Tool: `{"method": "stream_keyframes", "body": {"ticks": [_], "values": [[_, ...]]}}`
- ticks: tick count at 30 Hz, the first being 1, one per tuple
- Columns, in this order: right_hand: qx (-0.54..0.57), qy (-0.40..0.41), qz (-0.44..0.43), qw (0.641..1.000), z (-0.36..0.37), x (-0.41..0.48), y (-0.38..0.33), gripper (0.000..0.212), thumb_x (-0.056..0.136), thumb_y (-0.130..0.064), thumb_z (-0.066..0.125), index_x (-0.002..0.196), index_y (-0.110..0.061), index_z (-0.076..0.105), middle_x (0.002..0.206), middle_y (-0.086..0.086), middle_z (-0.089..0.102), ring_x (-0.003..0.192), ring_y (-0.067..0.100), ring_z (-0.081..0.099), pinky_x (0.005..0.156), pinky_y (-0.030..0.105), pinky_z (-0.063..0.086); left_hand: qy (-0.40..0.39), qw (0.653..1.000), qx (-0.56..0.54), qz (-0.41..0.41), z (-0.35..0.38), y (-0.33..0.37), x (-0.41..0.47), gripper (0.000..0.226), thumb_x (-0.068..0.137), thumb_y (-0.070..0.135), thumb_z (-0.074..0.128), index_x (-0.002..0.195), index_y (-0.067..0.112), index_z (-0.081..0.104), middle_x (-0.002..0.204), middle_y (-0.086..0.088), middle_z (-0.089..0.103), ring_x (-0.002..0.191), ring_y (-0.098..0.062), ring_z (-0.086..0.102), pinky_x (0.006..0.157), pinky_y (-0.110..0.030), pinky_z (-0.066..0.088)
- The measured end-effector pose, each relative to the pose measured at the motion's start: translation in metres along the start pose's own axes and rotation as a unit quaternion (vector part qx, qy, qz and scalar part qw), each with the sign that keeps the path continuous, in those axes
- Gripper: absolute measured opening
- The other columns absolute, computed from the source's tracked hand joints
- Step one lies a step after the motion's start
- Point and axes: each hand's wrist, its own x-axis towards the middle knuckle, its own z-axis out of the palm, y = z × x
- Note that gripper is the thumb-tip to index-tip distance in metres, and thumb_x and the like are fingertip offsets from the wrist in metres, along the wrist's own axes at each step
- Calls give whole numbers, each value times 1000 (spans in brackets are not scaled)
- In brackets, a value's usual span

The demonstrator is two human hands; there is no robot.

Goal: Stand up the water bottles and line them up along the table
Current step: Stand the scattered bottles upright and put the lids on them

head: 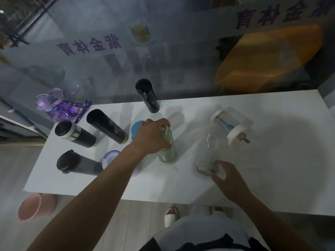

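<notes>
On the white table, my left hand grips the top of an upright pale green bottle at the centre. My right hand has its fingers spread at the lower end of a clear bottle lying on its side, touching it or almost. A wide clear bottle with white caps lies on its side behind that one. Several dark flasks stand at the left and back. A blue-lidded bottle and a clear blue-rimmed one are partly hidden by my left arm.
A purple bottle with a strap stands at the table's far left corner. A glass wall with lettering runs right behind the table. An orange basin sits beyond the glass. A pink cup lies on the floor under the table's left front corner.
</notes>
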Motion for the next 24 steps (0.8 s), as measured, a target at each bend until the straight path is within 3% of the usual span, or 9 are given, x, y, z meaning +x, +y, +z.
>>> {"method": "stream_keyframes", "body": {"ticks": [7, 18, 21, 24], "values": [[1, 1, 25, 1000, 5, -7, -5, 58, 84, -38, 65, 136, -21, 45, 140, 4, 45, 127, 23, 44, 108, 42, 36, -10, 1000, -5, 1, -1, -13, -4, 62, 69, 39, 79, 122, 39, 46, 108, -1, 43, 102, -23, 39, 77, -29, 38], [-16, 31, 46, 998, 17, -13, -24, 63, 85, -35, 67, 140, -18, 41, 143, 8, 42, 129, 25, 43, 107, 39, 35, -2, 995, -95, 16, 16, -29, -15, 81, 76, 32, 73, 142, 43, 27, 132, -2, 41, 117, -27, 44, 93, -44, 49], [-22, 46, 67, 996, 25, -9, -31, 74, 81, -41, 69, 143, -20, 35, 146, 8, 40, 131, 26, 41, 108, 43, 35, 39, 994, -95, 42, 25, -36, -25, 89, 79, 32, 71, 148, 44, 17, 152, -3, 26, 136, -31, 29, 105, -51, 41], [10, 71, 105, 992, 37, 1, -44, 88, 73, -50, 74, 144, -21, 32, 143, 9, 42, 128, 28, 44, 103, 43, 38, 87, 992, -48, 78, 35, -40, -40, 95, 83, 41, 70, 151, 43, 4, 163, 0, -3, 149, -31, 0, 118, -53, 15]]}}
